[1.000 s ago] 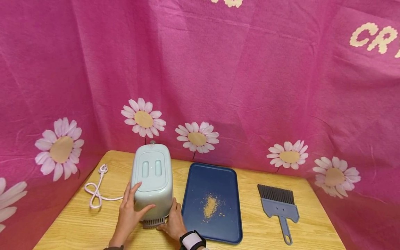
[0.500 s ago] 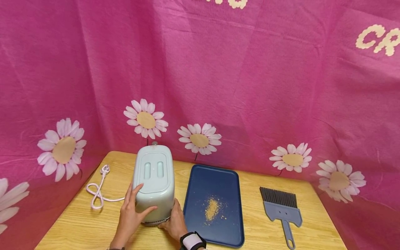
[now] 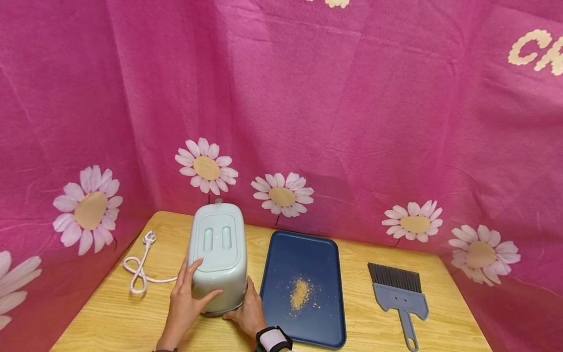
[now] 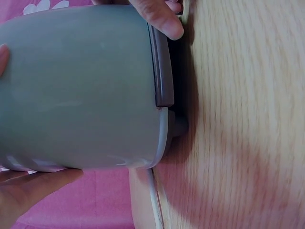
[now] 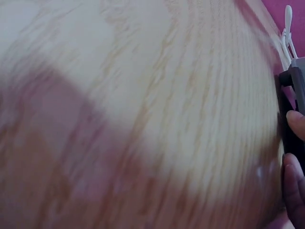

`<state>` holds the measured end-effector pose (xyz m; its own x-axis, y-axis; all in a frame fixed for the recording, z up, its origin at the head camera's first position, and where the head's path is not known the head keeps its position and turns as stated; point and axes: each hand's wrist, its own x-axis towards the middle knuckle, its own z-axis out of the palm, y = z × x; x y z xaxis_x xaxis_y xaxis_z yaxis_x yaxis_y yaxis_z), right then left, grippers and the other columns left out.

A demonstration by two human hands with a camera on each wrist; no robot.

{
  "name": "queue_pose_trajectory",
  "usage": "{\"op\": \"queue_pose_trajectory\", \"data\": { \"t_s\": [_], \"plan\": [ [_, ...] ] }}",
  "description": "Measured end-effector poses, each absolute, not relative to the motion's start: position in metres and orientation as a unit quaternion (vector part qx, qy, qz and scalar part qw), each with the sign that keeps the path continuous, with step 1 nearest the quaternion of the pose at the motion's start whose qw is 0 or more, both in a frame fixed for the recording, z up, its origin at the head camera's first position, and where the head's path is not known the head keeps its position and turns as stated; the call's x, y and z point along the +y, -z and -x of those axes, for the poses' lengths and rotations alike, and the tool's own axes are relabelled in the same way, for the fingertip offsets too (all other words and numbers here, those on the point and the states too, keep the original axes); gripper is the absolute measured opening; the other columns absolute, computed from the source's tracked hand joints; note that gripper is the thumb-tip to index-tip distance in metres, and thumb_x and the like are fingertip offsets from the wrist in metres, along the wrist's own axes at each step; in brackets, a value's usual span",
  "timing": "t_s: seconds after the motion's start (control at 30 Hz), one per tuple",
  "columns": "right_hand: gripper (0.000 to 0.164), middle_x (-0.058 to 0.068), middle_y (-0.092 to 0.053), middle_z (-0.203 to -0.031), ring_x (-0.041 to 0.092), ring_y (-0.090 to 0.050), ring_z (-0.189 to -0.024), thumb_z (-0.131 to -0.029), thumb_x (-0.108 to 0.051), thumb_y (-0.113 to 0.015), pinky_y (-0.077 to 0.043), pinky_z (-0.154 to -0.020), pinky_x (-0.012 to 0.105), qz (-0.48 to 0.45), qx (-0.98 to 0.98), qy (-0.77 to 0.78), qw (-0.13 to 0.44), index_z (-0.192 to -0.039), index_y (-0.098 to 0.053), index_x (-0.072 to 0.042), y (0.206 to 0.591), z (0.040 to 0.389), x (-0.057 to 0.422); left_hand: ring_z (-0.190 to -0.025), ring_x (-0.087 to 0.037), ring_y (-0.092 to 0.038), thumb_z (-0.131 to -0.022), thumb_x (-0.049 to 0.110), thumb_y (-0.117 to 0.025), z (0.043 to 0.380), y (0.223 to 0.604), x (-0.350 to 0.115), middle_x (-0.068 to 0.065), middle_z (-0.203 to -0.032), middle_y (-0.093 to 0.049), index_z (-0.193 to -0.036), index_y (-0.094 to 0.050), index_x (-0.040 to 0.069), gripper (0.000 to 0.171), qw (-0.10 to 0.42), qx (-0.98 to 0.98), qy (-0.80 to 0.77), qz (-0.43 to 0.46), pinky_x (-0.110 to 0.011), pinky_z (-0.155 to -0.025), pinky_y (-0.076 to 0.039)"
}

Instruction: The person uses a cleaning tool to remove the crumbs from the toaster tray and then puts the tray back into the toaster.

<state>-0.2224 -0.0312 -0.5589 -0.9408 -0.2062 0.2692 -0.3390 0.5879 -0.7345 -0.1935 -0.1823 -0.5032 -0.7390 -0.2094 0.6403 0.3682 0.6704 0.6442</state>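
Note:
A pale mint toaster (image 3: 224, 286) with a lid (image 3: 215, 261) on top stands on the wooden table. My left hand (image 3: 184, 303) holds its near left corner, fingers along the side and thumb across the near end. The right hand (image 3: 251, 310) is low at the near right corner, with fingers at the side and thumb on the crumb tray's edge. That dark crumb tray (image 4: 164, 71) sits along the toaster's bottom in the left wrist view, its front almost level with the wall. Part of the right hand's fingers is hidden behind the toaster.
Right of the toaster lies a navy tray (image 3: 281, 249) with a heap of crumbs (image 3: 300, 294). A grey hand brush (image 3: 399, 296) lies farther right. The white cord and plug (image 3: 140, 266) are at the left. A pink cloth (image 3: 308, 98) hangs behind the table.
The crumb tray, which stuck out toward me one second ago, has slid in under the toaster with the right hand at it. The left hand stays on the toaster. The view shifted slightly.

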Motion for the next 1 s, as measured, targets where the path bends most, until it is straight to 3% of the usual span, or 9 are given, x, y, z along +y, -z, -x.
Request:
{"op": "queue_pose_trajectory", "data": {
  "t_s": [0.3,0.6,0.73,0.87,0.93,1.0],
  "plan": [
    [0.095,0.027,-0.063,-0.109,0.04,-0.062,-0.096,-0.048,-0.012,-0.096,-0.054,-0.082,0.044,-0.149,-0.891,-0.408,0.133,-0.124,-0.045,0.012,0.559,0.221,-0.028,-0.113,-0.059,-0.045,-0.054,0.003,-0.091,0.194,0.499,-0.179,-0.04,-0.137,-0.035,-0.128,-0.048,0.001,0.085,0.345,-0.843,0.411,0.048,-0.063,-0.081,-0.045],
    [0.088,0.024,-0.067,-0.1,0.037,-0.065,-0.089,-0.045,-0.008,-0.095,-0.055,-0.077,0.04,-0.095,-0.902,-0.398,0.134,-0.119,-0.05,0.01,0.561,0.216,-0.025,-0.112,-0.057,-0.046,-0.053,0.004,-0.091,0.195,0.504,-0.173,-0.039,-0.136,-0.037,-0.127,-0.049,0.001,0.086,0.345,-0.84,0.414,0.06,-0.061,-0.078,-0.048],
    [0.089,0.026,-0.065,-0.1,0.038,-0.064,-0.09,-0.049,-0.005,-0.094,-0.055,-0.077,0.043,-0.103,-0.904,-0.4,0.113,-0.122,-0.046,0.013,0.557,0.217,-0.026,-0.114,-0.057,-0.045,-0.054,0.004,-0.09,0.195,0.506,-0.171,-0.039,-0.139,-0.034,-0.133,-0.046,0.002,0.091,0.342,-0.841,0.416,0.05,-0.062,-0.081,-0.047],
    [0.08,0.028,-0.064,-0.102,0.039,-0.064,-0.091,-0.057,0.007,-0.085,-0.054,-0.078,0.045,-0.123,-0.897,-0.415,0.087,-0.124,-0.042,0.015,0.55,0.221,-0.03,-0.118,-0.054,-0.044,-0.062,0.006,-0.088,0.192,0.51,-0.169,-0.039,-0.14,-0.034,-0.145,-0.029,-0.003,0.102,0.3,-0.84,0.451,-0.01,-0.061,-0.091,-0.043],
    [0.074,0.027,-0.064,-0.101,0.037,-0.065,-0.088,-0.06,0.01,-0.081,-0.055,-0.076,0.042,-0.129,-0.896,-0.418,0.074,-0.124,-0.043,0.016,0.547,0.223,-0.03,-0.118,-0.052,-0.045,-0.068,0.009,-0.086,0.187,0.514,-0.168,-0.038,-0.135,-0.04,-0.143,-0.026,-0.009,0.098,0.272,-0.841,0.463,-0.062,-0.061,-0.094,-0.04],
    [0.063,0.025,-0.066,-0.098,0.032,-0.066,-0.084,-0.064,0.01,-0.077,-0.055,-0.074,0.036,-0.142,-0.891,-0.427,0.056,-0.12,-0.048,0.016,0.543,0.225,-0.027,-0.109,-0.051,-0.05,-0.073,0.012,-0.083,0.18,0.52,-0.168,-0.037,-0.121,-0.048,-0.134,-0.032,-0.014,0.084,0.254,-0.844,0.457,-0.12,-0.059,-0.091,-0.042]
  ]
}}
